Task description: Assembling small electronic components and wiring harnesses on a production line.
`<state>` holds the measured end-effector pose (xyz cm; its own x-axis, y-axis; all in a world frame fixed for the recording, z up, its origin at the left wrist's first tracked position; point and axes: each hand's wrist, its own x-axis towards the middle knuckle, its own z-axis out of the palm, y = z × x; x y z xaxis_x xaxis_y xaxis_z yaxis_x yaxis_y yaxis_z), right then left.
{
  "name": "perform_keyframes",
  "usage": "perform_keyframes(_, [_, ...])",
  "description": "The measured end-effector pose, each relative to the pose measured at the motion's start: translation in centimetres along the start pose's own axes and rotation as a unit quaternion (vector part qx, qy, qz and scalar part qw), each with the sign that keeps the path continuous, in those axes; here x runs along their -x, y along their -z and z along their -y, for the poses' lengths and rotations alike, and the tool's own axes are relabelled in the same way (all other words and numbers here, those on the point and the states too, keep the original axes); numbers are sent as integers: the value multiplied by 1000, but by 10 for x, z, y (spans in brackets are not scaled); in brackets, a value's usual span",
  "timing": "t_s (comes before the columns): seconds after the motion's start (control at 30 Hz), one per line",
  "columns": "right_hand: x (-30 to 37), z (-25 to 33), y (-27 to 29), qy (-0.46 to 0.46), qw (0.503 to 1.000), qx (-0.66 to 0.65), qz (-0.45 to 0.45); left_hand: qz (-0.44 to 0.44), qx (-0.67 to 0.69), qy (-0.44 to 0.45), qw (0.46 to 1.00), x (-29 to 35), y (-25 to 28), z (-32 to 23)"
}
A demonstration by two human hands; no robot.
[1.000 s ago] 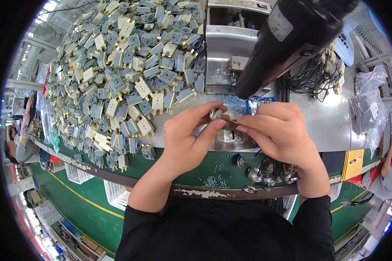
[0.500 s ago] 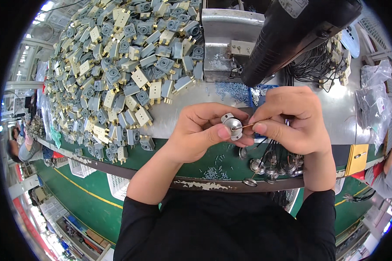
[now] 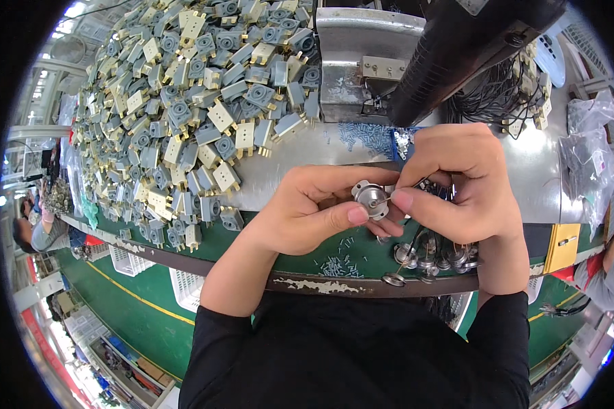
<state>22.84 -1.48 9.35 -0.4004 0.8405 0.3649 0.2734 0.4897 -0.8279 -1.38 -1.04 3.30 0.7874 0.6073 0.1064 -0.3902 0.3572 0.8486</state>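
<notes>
My left hand (image 3: 307, 208) is closed round a silver, round metal part (image 3: 370, 195) with small eared flanges, thumb on its near edge and fingers behind it. My right hand (image 3: 464, 180) is closed in a pinch at the part's right side, on a thin wire that meets its middle; the fingertips hide most of it. Below my right hand, several similar round metal parts (image 3: 406, 255) with dark leads lie in a cluster on the green mat (image 3: 293, 262).
A heap of grey and cream plug-like housings (image 3: 177, 116) covers the left. Small screws lie in a pile (image 3: 338, 267) and around a blue tray (image 3: 401, 144). A black cylindrical tool (image 3: 443, 61) leans above my right hand. Black cables (image 3: 484, 99) and a yellow pad (image 3: 561, 249) stand right.
The metal part has shifted slightly right and is turned a little. My right fingertips are closer to it, and less of the thin copper-coloured wire shows between them.
</notes>
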Motion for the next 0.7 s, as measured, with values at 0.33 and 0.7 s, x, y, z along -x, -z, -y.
perform_keyframes(0.33, [-2, 3, -3, 8, 1000, 1, 6, -4, 32, -49, 998, 1, 4, 8])
perform_keyframes(0.7, [0, 2, -3, 5, 999, 10, 39, -41, 20, -39, 998, 0, 9, 10])
